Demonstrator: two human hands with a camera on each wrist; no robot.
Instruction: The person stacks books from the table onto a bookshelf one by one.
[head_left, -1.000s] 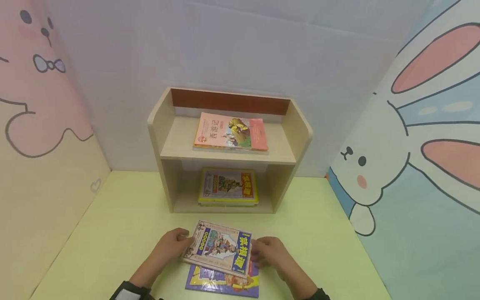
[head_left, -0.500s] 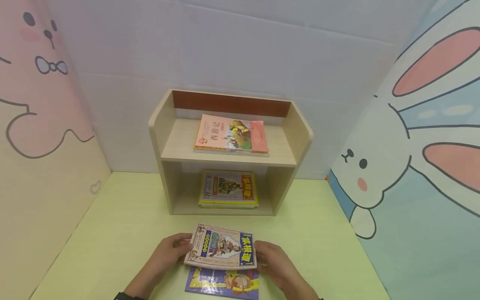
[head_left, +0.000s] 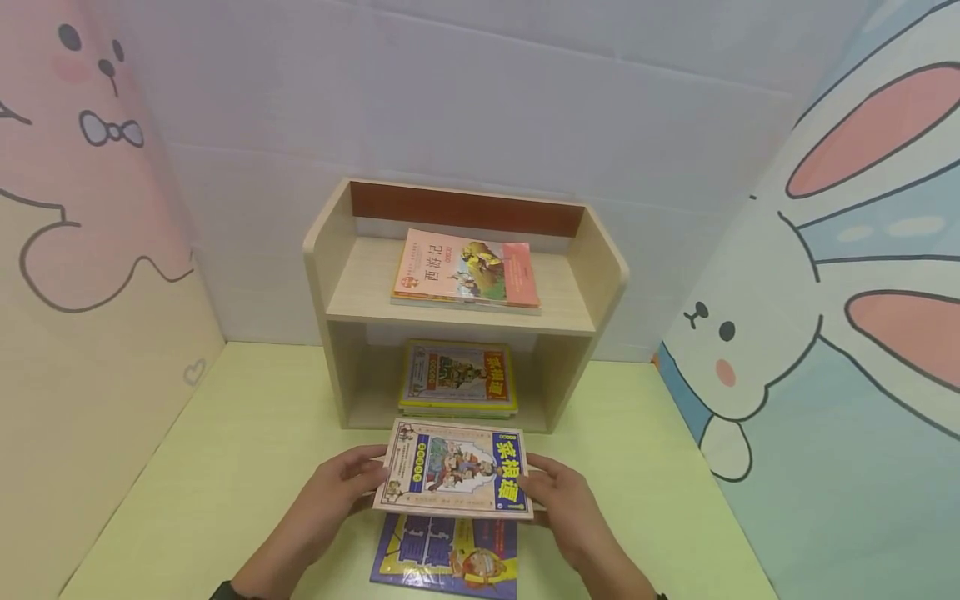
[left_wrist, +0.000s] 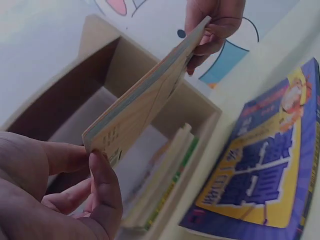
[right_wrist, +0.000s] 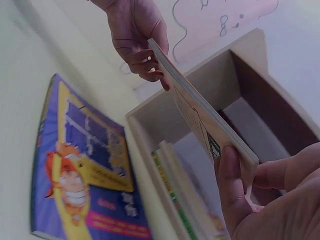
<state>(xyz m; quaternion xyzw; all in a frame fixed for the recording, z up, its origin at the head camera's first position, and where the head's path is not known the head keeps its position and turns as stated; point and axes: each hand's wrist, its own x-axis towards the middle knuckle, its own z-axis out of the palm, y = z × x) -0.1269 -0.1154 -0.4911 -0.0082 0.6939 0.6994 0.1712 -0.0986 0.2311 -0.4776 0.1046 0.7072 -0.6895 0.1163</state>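
Observation:
A beige book (head_left: pixel 457 471) with a cartoon cover and blue title panel is held level in the air between both hands. My left hand (head_left: pixel 341 487) pinches its left edge, thumb on top and fingers beneath. At the opposite edge, my right hand (head_left: pixel 558 504) grips it the same way. In the left wrist view the book (left_wrist: pixel 145 95) shows edge-on, clear of the table. Below it a purple and yellow book (head_left: pixel 450 567) lies on the table, its far part hidden by the held one. Both wrist views also show this purple book (right_wrist: pixel 82 165).
Just beyond the hands stands a two-tier wooden bookshelf (head_left: pixel 457 321). Its upper tier bears a stack of pink books (head_left: pixel 465 268), its lower tier a stack of yellow-edged books (head_left: pixel 457 375). Cartoon-printed walls border the pale yellow table (head_left: pixel 645 467).
Both hands have raised the beige book and moved it forward toward the shelf, levelling and straightening it. More of the purple book's cover shows now.

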